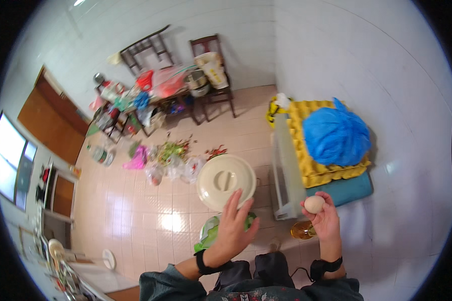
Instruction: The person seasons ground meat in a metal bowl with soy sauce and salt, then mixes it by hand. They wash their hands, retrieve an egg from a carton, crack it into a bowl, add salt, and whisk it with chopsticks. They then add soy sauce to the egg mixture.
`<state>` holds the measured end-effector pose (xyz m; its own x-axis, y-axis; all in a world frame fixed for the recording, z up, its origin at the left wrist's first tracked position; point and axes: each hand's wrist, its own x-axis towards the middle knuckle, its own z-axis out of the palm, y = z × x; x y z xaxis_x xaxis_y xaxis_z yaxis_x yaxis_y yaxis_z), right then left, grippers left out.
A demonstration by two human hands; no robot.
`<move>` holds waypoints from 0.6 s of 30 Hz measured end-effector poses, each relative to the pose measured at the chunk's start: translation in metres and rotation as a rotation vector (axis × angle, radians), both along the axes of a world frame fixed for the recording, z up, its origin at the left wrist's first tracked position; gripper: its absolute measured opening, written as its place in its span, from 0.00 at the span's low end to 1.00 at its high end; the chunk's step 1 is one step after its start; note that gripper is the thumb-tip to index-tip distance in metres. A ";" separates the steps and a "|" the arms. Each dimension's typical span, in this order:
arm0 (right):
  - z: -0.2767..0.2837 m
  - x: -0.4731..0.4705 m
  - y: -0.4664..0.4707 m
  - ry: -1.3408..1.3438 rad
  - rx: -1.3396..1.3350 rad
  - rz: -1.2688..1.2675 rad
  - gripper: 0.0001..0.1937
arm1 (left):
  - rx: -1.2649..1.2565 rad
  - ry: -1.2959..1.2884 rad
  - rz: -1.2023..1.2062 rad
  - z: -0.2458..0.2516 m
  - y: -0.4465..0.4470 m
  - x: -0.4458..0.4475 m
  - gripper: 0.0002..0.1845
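My right hand (325, 217) holds a pale egg (314, 204) between thumb and fingers, in front of a low cabinet's teal top (344, 190). On that top lies a yellow egg tray (312, 177), with a knotted blue plastic bag (336, 136) resting on it. My left hand (234, 225) has its fingers spread and holds nothing. In the picture its fingertips overlap the near rim of a round cream lid (226, 182); I cannot tell whether they touch. Below that lid, a green and white bag (211, 231) is partly hidden by my left hand.
A bottle of amber liquid (302, 230) stands below my right hand. Vegetable scraps (173, 149) and plastic bags (154, 174) lie on the tiled floor. Farther back are a cluttered bench (165, 84), a wooden chair (226, 92) and a steel pot (197, 82). A white wall (399, 113) rises on the right.
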<state>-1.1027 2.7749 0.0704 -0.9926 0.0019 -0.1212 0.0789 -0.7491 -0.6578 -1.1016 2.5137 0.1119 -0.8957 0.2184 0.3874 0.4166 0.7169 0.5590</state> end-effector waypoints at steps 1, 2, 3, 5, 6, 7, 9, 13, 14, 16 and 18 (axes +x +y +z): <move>0.003 0.004 -0.022 -0.040 0.040 0.069 0.15 | 0.039 -0.020 0.076 -0.002 -0.033 0.018 0.28; 0.006 0.009 -0.046 -0.070 0.085 0.138 0.15 | 0.074 -0.039 0.156 -0.004 -0.068 0.040 0.27; 0.008 0.017 -0.074 -0.102 0.132 0.207 0.15 | 0.119 -0.064 0.234 -0.008 -0.104 0.063 0.27; 0.015 0.031 -0.129 -0.133 0.188 0.281 0.18 | 0.094 -0.024 0.384 -0.016 -0.172 0.110 0.25; 0.021 0.035 -0.156 -0.120 0.171 0.339 0.20 | 0.089 -0.038 0.452 -0.019 -0.206 0.135 0.23; 0.027 0.041 -0.183 -0.110 0.155 0.392 0.21 | 0.130 -0.057 0.510 -0.021 -0.237 0.157 0.23; 0.043 0.049 -0.235 -0.245 0.131 0.456 0.28 | 0.248 -0.103 0.620 -0.025 -0.294 0.199 0.22; 0.070 0.052 -0.346 -0.101 0.068 0.498 0.26 | 0.313 -0.137 0.796 -0.024 -0.390 0.258 0.21; 0.074 0.052 -0.376 -0.071 0.073 0.488 0.25 | 0.335 -0.113 0.827 -0.024 -0.410 0.269 0.21; 0.083 0.051 -0.428 -0.022 0.025 0.523 0.21 | 0.367 -0.097 0.878 -0.026 -0.448 0.282 0.21; 0.085 0.047 -0.482 -0.047 0.045 0.531 0.20 | 0.396 -0.070 0.927 -0.028 -0.487 0.290 0.21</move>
